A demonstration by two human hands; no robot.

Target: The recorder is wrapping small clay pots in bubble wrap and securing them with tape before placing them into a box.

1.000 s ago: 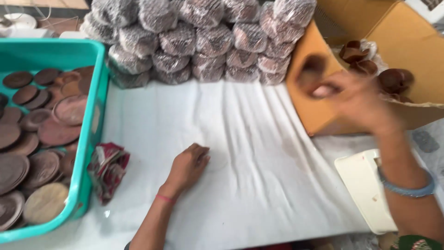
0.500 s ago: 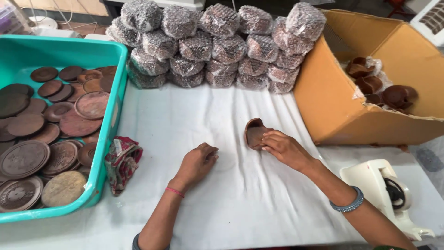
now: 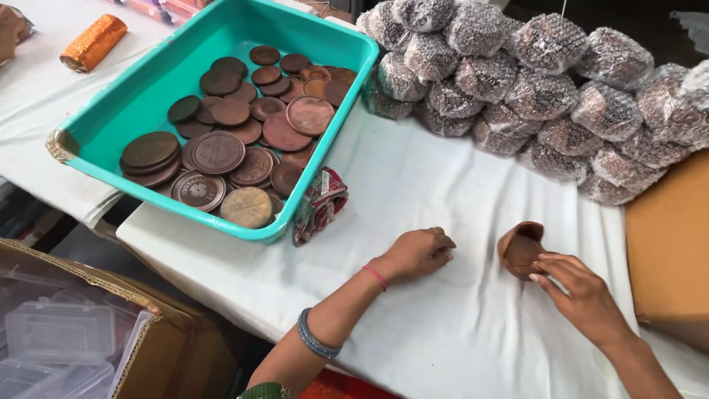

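My right hand [image 3: 580, 292] holds a small brown clay cup [image 3: 521, 247] by its rim, tilted on its side just above the white cloth [image 3: 443, 325]. My left hand [image 3: 417, 251] rests on the cloth to the left of the cup, fingers curled, holding nothing. A teal plastic tray [image 3: 181, 81] at the upper left holds several round brown clay lids and discs [image 3: 236, 140].
Several bubble-wrapped bundles [image 3: 532, 81] are stacked along the far side. A cardboard box [image 3: 668, 236] stands at the right edge. A patterned cloth piece [image 3: 319, 203] lies by the tray. An open carton with clear plastic cases [image 3: 63, 329] sits below left; an orange foil packet [image 3: 92, 41] lies far left.
My right hand came back from the cardboard box with a clay cup and lowered it to the cloth. The view swung left. My left hand stayed put.
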